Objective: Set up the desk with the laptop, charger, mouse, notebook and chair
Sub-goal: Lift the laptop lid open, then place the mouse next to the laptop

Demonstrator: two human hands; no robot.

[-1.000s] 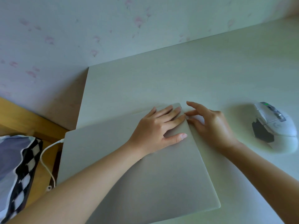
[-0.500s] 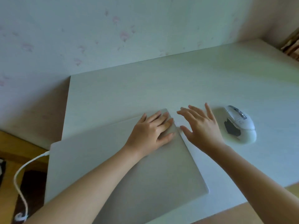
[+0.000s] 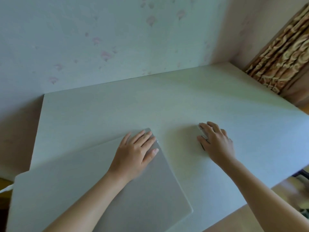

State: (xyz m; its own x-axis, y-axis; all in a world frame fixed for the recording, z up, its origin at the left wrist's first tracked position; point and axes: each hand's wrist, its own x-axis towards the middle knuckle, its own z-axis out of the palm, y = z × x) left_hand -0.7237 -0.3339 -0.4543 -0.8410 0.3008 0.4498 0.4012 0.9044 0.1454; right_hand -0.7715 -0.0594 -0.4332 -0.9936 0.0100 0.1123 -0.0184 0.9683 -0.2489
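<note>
A closed silver laptop (image 3: 83, 185) lies at an angle on the front left of the white desk (image 3: 167, 104), its left part hanging past the desk's edge. My left hand (image 3: 135, 154) rests flat on the lid near its far right corner, fingers apart. My right hand (image 3: 215, 143) covers the white mouse (image 3: 200, 128), of which only slivers show under the fingers and thumb. A bit of white charger cable (image 3: 5, 188) shows at the left edge. No notebook or chair is in view.
A pale wall with faint pink marks (image 3: 105, 54) runs along the desk's back edge. Patterned brown curtains (image 3: 282, 54) hang past the desk's right corner. Wooden floor (image 3: 287, 186) shows below the right front edge.
My right hand moved right from the laptop's corner onto the mouse. My left hand stayed on the lid. The view swung right, so the curtains came into sight.
</note>
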